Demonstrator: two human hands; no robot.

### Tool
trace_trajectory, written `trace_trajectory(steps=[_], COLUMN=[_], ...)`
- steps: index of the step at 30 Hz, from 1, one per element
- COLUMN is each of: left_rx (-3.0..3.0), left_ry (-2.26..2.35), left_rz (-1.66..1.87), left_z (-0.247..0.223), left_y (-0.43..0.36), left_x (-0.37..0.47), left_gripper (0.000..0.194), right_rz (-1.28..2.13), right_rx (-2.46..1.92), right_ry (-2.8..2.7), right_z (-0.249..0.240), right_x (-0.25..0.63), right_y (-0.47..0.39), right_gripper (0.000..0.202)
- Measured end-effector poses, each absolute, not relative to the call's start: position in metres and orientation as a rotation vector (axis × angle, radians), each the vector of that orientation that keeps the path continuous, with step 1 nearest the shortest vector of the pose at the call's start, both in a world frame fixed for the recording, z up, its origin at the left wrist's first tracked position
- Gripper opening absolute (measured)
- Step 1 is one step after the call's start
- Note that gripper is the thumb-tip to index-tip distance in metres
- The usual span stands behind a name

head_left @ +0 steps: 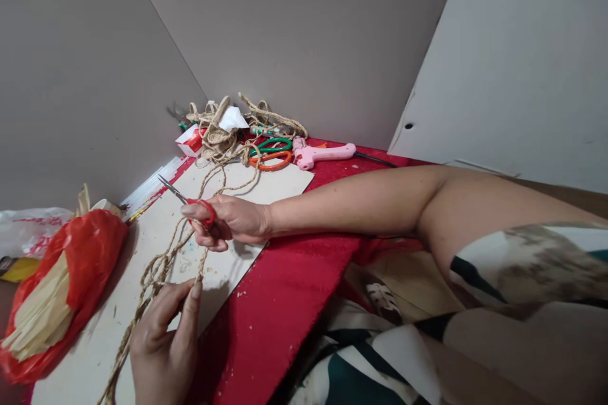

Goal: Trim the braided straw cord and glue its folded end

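My right hand (223,218) is closed around small red-handled scissors (177,191), whose metal blades point up and to the left. Below it, my left hand (166,335) pinches a thin braided straw cord (202,266) between thumb and forefinger. That cord runs upward to the underside of my right hand; whether the right fingers also grip it I cannot tell. More of the braided cord (154,272) lies in loose loops left of my hands, on a pale board (109,329).
A red plastic bag (97,250) with dry husk strips (45,316) lies at left. At the back are a heap of braided cord (221,139), scissors with green and orange handles (270,162) and a pink glue gun (327,152). Red cloth (270,304) covers the table.
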State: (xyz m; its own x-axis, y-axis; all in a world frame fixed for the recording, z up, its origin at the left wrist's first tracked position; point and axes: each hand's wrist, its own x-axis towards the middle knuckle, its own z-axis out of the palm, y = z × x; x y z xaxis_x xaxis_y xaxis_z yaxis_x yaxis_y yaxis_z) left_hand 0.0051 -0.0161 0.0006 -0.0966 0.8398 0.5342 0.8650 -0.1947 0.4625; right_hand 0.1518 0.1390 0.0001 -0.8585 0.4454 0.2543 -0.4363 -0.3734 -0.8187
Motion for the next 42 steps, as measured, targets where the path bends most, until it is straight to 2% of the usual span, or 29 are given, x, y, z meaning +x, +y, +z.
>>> trace_trajectory(steps=[7, 13, 16, 19, 23, 25, 28, 31, 34, 38, 42], left_rx=[-1.914, -2.08, -2.171, -2.097, -1.541, -1.241, -1.01, -0.993, -1.044, -0.972, -0.876], left_ry=[-2.205, -1.629, -1.714, -2.25, -3.018, -3.114, -3.109, -3.046, -2.944, -2.901, -2.914], left_rz=[-1.23, -0.752, -0.755, -1.001, -1.663, -1.977, -2.278, -2.486, -2.614, -2.65, -2.622], left_z=[0.001, 0.011, 0.016, 0.012, 0.007, 0.008, 0.009, 0.006, 0.001, -0.003, -0.005], left_y=[-0.016, -0.007, -0.004, -0.002, -0.003, -0.003, -0.003, -0.003, -0.002, 0.001, 0.0], left_x=[0.0, 0.009, 0.011, 0.009, 0.016, 0.021, 0.021, 0.011, 0.002, 0.001, 0.005], left_gripper=[0.01, 0.006, 0.004, 0.015, 0.039, 0.045, 0.039, 0.031, 0.027, 0.025, 0.02], right_rz=[2.165, 2.146, 2.107, 2.073, 2.111, 2.119, 2.041, 1.747, 1.236, 0.535, 0.16], right_rx=[-0.01, -0.054, -0.055, -0.073, -0.15, -0.206, -0.383, -0.572, -0.481, -0.304, -0.31], right_ry=[-1.25, -1.253, -1.282, -1.362, -1.466, -1.556, -1.705, -1.827, -2.057, -2.557, -2.758], right_z=[0.001, -0.001, -0.001, -0.002, -0.005, -0.007, -0.01, -0.01, -0.008, -0.007, -0.01], right_x=[0.154, 0.154, 0.155, 0.156, 0.157, 0.157, 0.158, 0.161, 0.167, 0.174, 0.174], right_y=[0.143, 0.147, 0.15, 0.153, 0.158, 0.164, 0.178, 0.188, 0.184, 0.164, 0.154], right_gripper=[0.048, 0.051, 0.053, 0.052, 0.052, 0.053, 0.053, 0.047, 0.042, 0.031, 0.035])
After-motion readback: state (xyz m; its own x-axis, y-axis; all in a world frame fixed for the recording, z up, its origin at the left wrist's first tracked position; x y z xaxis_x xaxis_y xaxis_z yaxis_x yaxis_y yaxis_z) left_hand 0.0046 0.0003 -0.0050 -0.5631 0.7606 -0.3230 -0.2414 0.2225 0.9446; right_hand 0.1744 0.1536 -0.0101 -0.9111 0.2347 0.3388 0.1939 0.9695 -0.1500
